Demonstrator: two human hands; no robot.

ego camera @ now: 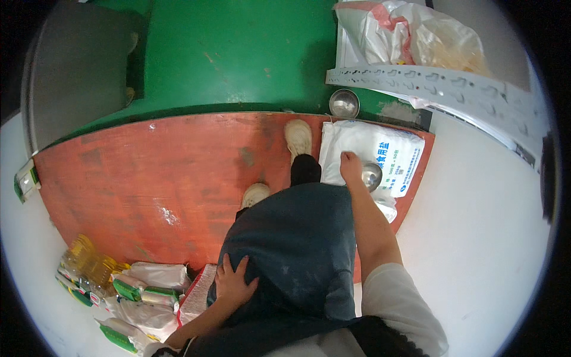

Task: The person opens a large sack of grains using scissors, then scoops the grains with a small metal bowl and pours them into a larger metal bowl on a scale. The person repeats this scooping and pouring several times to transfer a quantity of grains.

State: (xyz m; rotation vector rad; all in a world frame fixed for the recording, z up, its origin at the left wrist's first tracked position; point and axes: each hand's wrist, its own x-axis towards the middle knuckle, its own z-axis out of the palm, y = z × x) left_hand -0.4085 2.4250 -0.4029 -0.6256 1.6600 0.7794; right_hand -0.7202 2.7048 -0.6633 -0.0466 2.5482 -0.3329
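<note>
My right hand (351, 165) is curled over a white woven sack (343, 134) printed with writing, which lies flat on the red board. Whether the fingers hold the sack or something small cannot be told. A small metal bowl (372, 176) sits on the sack beside my wrist, partly hidden by it. My left hand (233, 283) rests on my dark apron (285, 236) with its fingers apart and nothing in them. Another metal bowl (344, 104) stands on the green floor, just past the board's edge.
The red board (178, 178) is under my shoes. Bottles of yellow oil (91, 270) and white packages (154, 276) lie at lower left. A perforated metal shelf rail (392, 76) with plastic bags (410, 35) stands upper right, a grey cabinet (84, 67) upper left.
</note>
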